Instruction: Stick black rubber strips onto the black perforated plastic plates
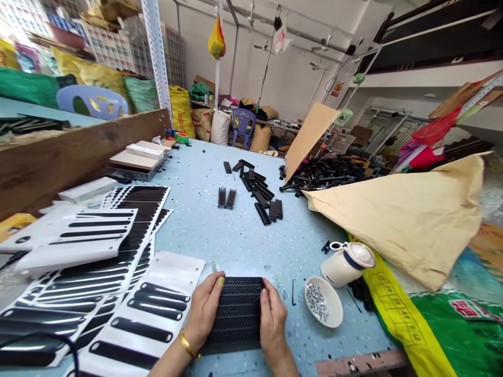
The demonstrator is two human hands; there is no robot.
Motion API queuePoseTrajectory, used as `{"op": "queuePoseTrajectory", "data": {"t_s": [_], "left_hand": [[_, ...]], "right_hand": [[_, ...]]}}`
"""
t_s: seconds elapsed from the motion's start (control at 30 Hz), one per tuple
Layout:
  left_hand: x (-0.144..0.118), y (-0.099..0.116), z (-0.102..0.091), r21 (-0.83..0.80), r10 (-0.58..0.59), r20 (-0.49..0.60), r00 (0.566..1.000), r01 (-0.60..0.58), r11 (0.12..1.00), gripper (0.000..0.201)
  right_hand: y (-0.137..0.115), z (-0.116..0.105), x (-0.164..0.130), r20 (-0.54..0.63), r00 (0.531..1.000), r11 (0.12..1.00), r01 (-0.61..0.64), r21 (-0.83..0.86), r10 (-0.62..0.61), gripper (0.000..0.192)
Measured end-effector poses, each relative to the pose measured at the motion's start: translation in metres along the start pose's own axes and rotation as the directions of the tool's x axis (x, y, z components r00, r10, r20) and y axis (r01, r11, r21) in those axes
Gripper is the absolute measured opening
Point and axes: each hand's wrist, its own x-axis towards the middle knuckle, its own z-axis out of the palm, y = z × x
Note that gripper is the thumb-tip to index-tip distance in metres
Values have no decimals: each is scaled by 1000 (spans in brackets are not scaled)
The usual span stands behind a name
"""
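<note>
Both hands grip a block of black strips with a mesh-like pattern (240,309), lined up side by side above the blue table (196,230). My left hand (206,309) presses its left side, thumb near the top corner. Along the right side, my right hand (274,319) is closed in the same way. To the left lie white sheets of black strip-shaped stickers (141,314). On the right is a white bowl (333,313) of small shiny metal pieces (316,302). Farther back, several bundles of black ridged strips (259,188) lie loose. The undersides of my fingers are hidden.
A lidded white mug (341,266) stands beyond the bowl. Brown paper (401,214) and a green-and-yellow sack (448,324) flank the right edge. A heap of black parts (334,173) sits behind a cardboard sheet (308,139). A wooden board (86,146) borders the left.
</note>
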Motion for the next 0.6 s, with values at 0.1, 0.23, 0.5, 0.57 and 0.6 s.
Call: {"op": "queuePoseTrajectory", "data": {"t_s": [0.1,0.23,0.5,0.57,0.6], "left_hand": [[0,-3,-1,-31,-10,-32,999,9,999,49],[1,-7,5,-64,7,-66,998,-11,998,54],[-28,18,-8,66,131,-118,984,-124,990,43],[-48,27,-36,127,231,-83,969,-220,967,46],[-61,30,-52,252,321,-2,947,-311,917,48]], "right_hand": [[-2,-3,7,9,995,990,-100,97,99,56],[-1,-1,14,38,996,995,-83,57,80,62],[2,-37,9,32,995,983,-84,-165,90,80],[1,-48,7,94,994,979,66,-195,-49,65],[-1,-50,3,154,979,977,158,-146,-135,61]]}}
